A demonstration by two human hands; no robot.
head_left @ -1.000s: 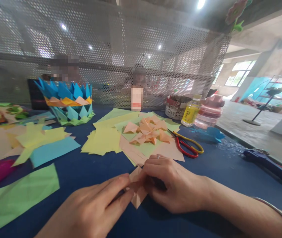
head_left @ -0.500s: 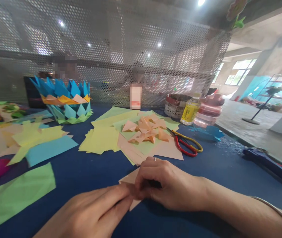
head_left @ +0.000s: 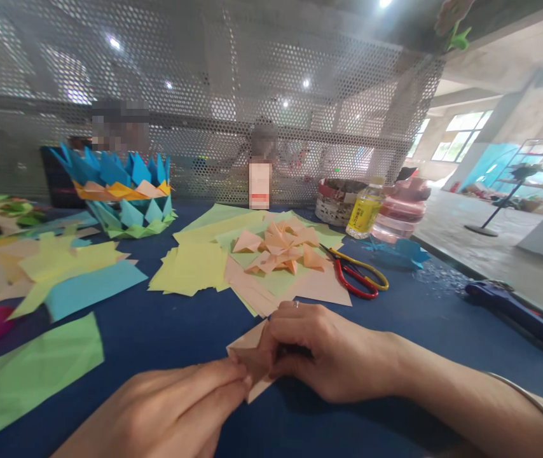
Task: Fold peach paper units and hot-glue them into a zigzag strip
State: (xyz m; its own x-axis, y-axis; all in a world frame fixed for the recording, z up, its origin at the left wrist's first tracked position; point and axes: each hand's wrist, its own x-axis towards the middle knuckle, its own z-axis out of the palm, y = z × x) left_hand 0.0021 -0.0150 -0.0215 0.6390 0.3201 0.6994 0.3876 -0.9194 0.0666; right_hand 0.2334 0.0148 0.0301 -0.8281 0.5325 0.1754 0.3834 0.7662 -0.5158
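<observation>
A small folded peach paper piece [head_left: 251, 356] lies low on the blue table [head_left: 166, 324] in front of me. My left hand [head_left: 176, 407] pinches its near edge with closed fingertips. My right hand [head_left: 322, 350], a ring on one finger, curls over its right side and presses it down. Beyond the hands a pile of folded peach triangles [head_left: 278, 248] rests on green, yellow and peach paper sheets [head_left: 195, 267].
Red and yellow scissors [head_left: 357, 277] lie right of the sheets. A blue, orange and green paper bowl [head_left: 119, 191] stands at the back left. A yellow bottle [head_left: 364, 213], a basket [head_left: 336, 200] and a pink container [head_left: 402, 213] stand by the mesh screen [head_left: 233, 95]. Loose sheets [head_left: 37, 375] lie left.
The peach piece has been turned and refolded between my fingers; its lower point no longer sticks out. Both hands stayed in place, and the view shifted slightly.
</observation>
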